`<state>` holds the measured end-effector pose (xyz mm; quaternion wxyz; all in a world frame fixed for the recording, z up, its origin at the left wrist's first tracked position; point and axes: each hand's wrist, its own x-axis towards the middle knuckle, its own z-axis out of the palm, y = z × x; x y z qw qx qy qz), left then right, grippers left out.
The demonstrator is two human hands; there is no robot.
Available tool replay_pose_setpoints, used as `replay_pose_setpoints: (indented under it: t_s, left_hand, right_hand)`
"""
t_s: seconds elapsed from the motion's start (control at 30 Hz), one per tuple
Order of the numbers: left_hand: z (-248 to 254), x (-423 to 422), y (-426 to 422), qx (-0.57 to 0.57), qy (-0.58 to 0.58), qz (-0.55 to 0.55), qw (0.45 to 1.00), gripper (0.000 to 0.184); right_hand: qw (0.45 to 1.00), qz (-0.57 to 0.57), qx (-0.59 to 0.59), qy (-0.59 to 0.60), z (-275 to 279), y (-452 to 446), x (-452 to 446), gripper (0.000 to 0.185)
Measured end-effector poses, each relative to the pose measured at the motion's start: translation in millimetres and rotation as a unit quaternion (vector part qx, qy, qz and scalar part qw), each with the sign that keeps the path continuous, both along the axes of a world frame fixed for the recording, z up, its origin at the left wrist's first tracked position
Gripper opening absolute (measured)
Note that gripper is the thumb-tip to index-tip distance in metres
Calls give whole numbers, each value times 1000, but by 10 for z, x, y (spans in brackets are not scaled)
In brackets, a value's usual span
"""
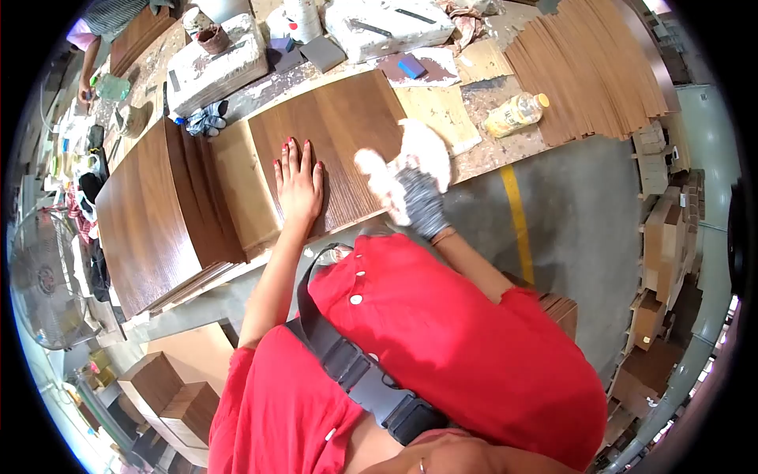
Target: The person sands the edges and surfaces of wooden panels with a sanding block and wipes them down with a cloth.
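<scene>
A dark brown wood-grain panel (347,118) lies on the workbench in front of me. My left hand (299,188), bare with red nails, rests flat on it with the fingers stretched out. At the panel's right edge, my right hand (422,199) wears a grey knit glove and is closed on a white cloth (427,150). The cloth lies bunched over the edge, and part of it hides the fingers. Left of the panel stands a stack of similar brown panels (150,221).
A fanned stack of brown boards (588,71) fills the bench's right end. Near it stands a bottle with a yellow cap (517,114). A blue block (411,66), a crumpled rag (207,118) and paint-splattered white blocks (217,67) sit farther back. Another person's hand (85,91) shows at upper left.
</scene>
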<state>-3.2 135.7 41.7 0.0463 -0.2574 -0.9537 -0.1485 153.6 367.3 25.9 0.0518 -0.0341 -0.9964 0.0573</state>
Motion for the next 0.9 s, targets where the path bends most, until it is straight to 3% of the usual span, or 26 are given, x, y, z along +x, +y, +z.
replay_pose_setpoints:
  t_s: [0.03, 0.07, 0.1, 0.13, 0.2, 0.23, 0.3, 0.37, 0.5, 0.57, 0.63, 0.7, 0.77, 0.83, 0.9]
  left_hand:
    - [18, 5, 5, -1, -2, 2, 1000, 53]
    - [25, 4, 8, 0, 0, 4, 1000, 53]
    - [16, 7, 6, -8, -3, 8, 1000, 53]
    - [11, 15, 2, -15, -7, 13, 1000, 54]
    - [16, 37, -14, -22, -12, 28, 999, 54]
    - [5, 54, -24, -29, -16, 31, 999, 54]
    - [15, 62, -37, -33, -11, 38, 999, 54]
    - [26, 95, -56, -52, -16, 48, 997, 54]
    - [83, 120, -43, -64, -27, 56, 996, 55]
    - [90, 122, -34, -71, -28, 61, 995, 55]
    - [90, 119, -39, -80, -31, 60, 995, 55]
    - [84, 135, -42, -82, -35, 66, 994, 55]
    - [84, 139, -40, -83, -37, 73, 993, 55]
    - [81, 141, -55, -82, -40, 82, 992, 55]
    - [78, 133, -62, -81, -41, 90, 992, 54]
  right_hand:
    - [1000, -22, 0, 3, -153, 246, -69, 43]
    - [989, -71, -109, -75, -119, 517, -220, 35]
    - [993, -76, -52, -73, 494, 553, -343, 18]
    - [997, -59, 52, 0, 504, 729, -371, 21]
    - [978, -121, -58, 161, 74, 1250, -385, 45]
    - [986, -155, -53, 37, 253, 1352, -410, 49]
    - [974, -186, 70, -112, 558, 1379, -558, 56]
    - [963, -226, 81, -125, 1110, 1253, -815, 50]
    - [966, -134, -190, 110, 754, 1708, -1522, 39]
    - [964, -147, -152, 163, 318, 1825, -1989, 38]
    - [962, -159, -176, 137, 248, 1718, -2250, 44]
    - [972, -187, -111, 90, 126, 1644, -2354, 49]
    - [974, -198, -28, 107, -139, 1660, -2422, 51]
    - [973, -171, -40, 147, -217, 1673, -2385, 46]
    - [908, -160, -312, 227, -271, 1662, -2318, 40]
